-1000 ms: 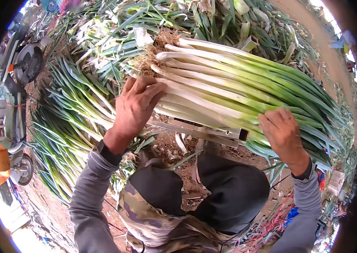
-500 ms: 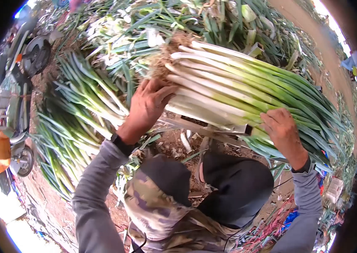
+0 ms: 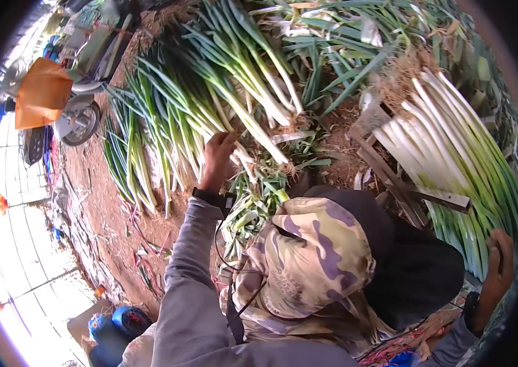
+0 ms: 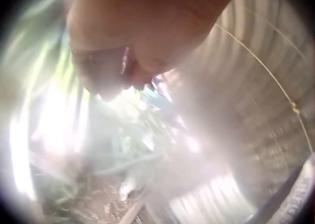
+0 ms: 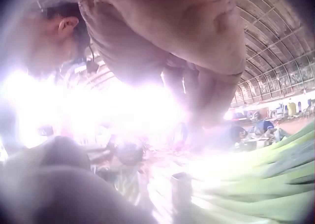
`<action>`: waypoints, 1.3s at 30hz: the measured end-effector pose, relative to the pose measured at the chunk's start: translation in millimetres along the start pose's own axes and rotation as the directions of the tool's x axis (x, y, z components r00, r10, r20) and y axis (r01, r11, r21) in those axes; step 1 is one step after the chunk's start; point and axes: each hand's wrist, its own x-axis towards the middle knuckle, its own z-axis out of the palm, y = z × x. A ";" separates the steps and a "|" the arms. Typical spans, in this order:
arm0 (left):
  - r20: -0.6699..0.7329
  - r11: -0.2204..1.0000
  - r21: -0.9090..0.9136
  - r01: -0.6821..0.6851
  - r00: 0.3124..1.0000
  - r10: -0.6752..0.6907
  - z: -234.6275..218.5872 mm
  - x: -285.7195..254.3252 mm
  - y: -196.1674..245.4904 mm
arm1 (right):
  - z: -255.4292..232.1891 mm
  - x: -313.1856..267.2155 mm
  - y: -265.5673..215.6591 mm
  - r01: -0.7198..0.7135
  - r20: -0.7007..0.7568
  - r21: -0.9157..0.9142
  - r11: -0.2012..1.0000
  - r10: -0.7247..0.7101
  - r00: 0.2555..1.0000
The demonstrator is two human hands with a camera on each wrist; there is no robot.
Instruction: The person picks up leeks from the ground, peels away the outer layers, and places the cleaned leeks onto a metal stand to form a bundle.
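Observation:
In the head view my left hand [image 3: 216, 160] is over the leeks lying on the ground [image 3: 207, 92], its fingertips at the white lower stalks. The left wrist view shows its fingers [image 4: 106, 74] bent; whether they grip a stalk is unclear. My right hand [image 3: 498, 269], at the lower right, has its fingers loosely extended beside the green leaves of the stacked leeks [image 3: 454, 147]. Those leeks lie on a metal-and-wood stand [image 3: 393, 177], roots toward the top. Glare washes out much of the right wrist view around the right hand [image 5: 172, 42].
Loose leaves and trimmings [image 3: 344, 55] cover the ground at the top. A motorbike wheel [image 3: 78, 120] and an orange cover [image 3: 44, 95] are at the upper left. Blue bundles [image 3: 129, 321] lie at the lower left. My knees are under the stand's near side.
The head view has turned left. My left hand has left the root end of the stacked leeks and moved to those on the ground. My right hand stays near the stack's leaves, lower down.

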 end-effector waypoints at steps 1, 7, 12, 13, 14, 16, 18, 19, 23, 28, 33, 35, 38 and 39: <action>-0.042 0.989 -0.096 0.109 0.993 -0.114 -14.3 -0.5 -26.3 | 8.7 4.1 -16.1 0.014 0.014 -0.018 1.000 -0.013 1.000; 0.110 0.927 -0.258 0.272 0.962 -0.251 19.2 -7.7 -79.2 | 103.2 72.1 -111.3 0.299 0.329 -0.094 0.950 -0.254 0.909; 0.041 0.906 -0.358 0.226 0.973 -0.227 73.8 45.4 -119.7 | 224.2 131.3 -133.7 -0.111 0.587 0.280 0.954 -0.078 0.806; 0.033 0.906 -0.365 0.212 0.976 -0.215 78.2 55.4 -123.5 | 266.0 137.3 -119.1 -0.282 0.628 0.338 0.898 0.008 0.778; 0.005 0.908 -0.340 0.246 0.966 -0.260 83.6 65.8 -126.3 | 312.8 142.7 -98.8 -0.086 0.588 0.317 0.945 -0.124 0.799; -0.150 0.952 -0.210 0.221 0.955 -0.255 94.5 77.2 -122.7 | 403.3 144.7 -72.3 0.203 0.512 0.259 0.944 -0.313 0.800; -0.148 0.960 -0.177 0.217 0.958 -0.244 94.6 86.2 -124.8 | 482.9 137.8 -63.2 0.300 0.457 0.201 0.932 -0.360 0.813; -0.147 0.958 -0.168 0.232 0.955 -0.257 95.3 86.2 -116.1 | 517.4 133.0 -58.8 0.317 0.443 0.176 0.932 -0.363 0.820; -0.098 0.956 -0.128 0.263 0.956 -0.276 86.7 107.3 -126.0 | 604.6 107.0 -59.3 0.318 0.427 0.079 0.945 -0.320 0.846; 0.085 0.873 -0.401 0.277 0.960 -0.265 74.0 84.5 -100.7 | 628.9 96.0 -60.9 0.241 0.470 0.077 0.967 -0.248 0.847; 0.268 0.605 -0.706 0.370 0.929 -0.255 53.7 72.9 -69.3 | 554.8 106.3 -85.4 0.007 0.610 0.269 0.963 -0.176 0.773; 0.294 0.531 -0.782 0.326 0.945 -0.146 58.1 79.9 -55.4 | 523.2 99.0 -84.1 0.036 0.609 0.399 0.916 -0.294 0.737; 0.256 0.472 -0.843 0.257 0.964 -0.068 55.3 114.6 -60.4 | 489.2 89.7 -73.5 -0.049 0.652 0.505 0.862 -0.344 0.676; 0.176 0.518 -0.830 0.208 0.978 -0.110 55.5 112.1 -37.3 | 484.8 87.2 -68.2 0.029 0.597 0.505 0.863 -0.373 0.710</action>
